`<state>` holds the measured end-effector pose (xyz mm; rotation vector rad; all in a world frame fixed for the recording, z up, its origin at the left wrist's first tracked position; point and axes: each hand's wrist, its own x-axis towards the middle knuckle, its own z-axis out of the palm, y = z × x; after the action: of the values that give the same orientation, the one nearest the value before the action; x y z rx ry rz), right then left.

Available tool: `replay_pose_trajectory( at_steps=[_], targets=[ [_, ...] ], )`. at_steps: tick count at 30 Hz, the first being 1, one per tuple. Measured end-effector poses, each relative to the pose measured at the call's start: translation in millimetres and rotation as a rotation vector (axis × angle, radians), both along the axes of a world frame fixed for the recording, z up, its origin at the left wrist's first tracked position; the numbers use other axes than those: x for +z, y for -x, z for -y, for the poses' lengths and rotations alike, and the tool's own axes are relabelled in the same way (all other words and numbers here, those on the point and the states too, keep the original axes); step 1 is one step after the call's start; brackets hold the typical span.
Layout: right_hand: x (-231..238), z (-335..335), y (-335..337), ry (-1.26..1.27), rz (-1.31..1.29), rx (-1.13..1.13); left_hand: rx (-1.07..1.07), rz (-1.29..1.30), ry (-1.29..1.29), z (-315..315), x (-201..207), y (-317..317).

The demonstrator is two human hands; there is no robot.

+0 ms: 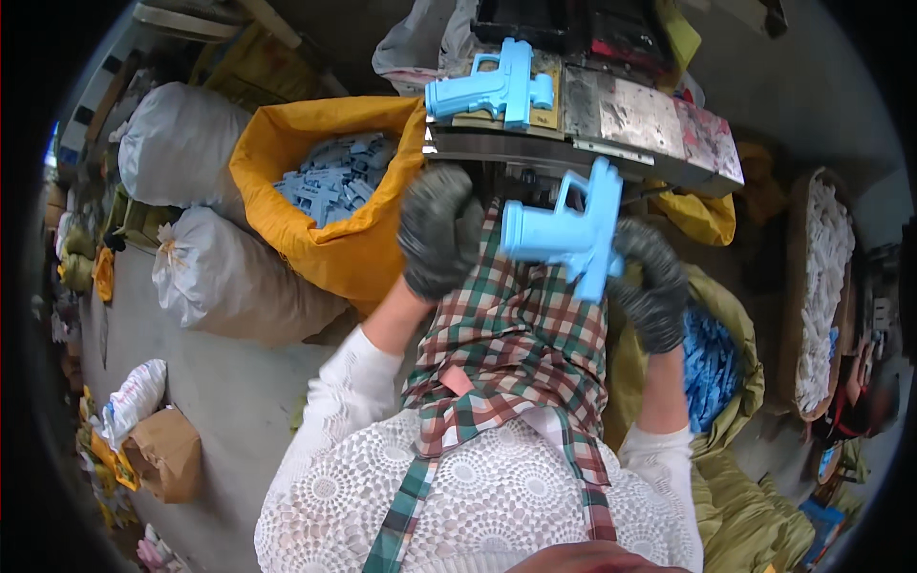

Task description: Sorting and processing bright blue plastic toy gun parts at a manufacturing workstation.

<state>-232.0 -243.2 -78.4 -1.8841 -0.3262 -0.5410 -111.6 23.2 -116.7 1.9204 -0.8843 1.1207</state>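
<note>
My right hand [654, 282] wears a black glove and grips a light blue plastic toy pistol [559, 232] by one end, holding it above my lap. My left hand [437, 234], also in a black glove, is curled closed between the yellow sack and the pistol. Whether anything lies inside its fingers is hidden. A second light blue toy pistol [501, 88] rests on the plate of a metal machine [626, 113] in front of me.
On my left stands a yellow sack [272, 215] of grey-blue toy pistol parts, with stuffed white sacks [229, 277] beyond it. An olive sack [745, 358] of bright blue parts sits at my right, near a long box [800, 286] of white pieces.
</note>
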Motion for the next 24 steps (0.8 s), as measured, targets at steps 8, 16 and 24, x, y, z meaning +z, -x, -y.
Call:
replay_pose_trajectory(
  at_steps=[8, 16, 24],
  targets=[
    [-146, -16, 62, -0.205, -0.567, -0.262, 0.120, -0.746, -0.621, 2, -146, 93],
    [-162, -8, 57, 0.181, -0.434, -0.252, 0.044, -0.765, -0.491, 0, -157, 84],
    [-122, 6, 78, -0.603, -0.475, -0.122, 0.112, -0.313, -0.057, -23, -63, 28]
  ],
)
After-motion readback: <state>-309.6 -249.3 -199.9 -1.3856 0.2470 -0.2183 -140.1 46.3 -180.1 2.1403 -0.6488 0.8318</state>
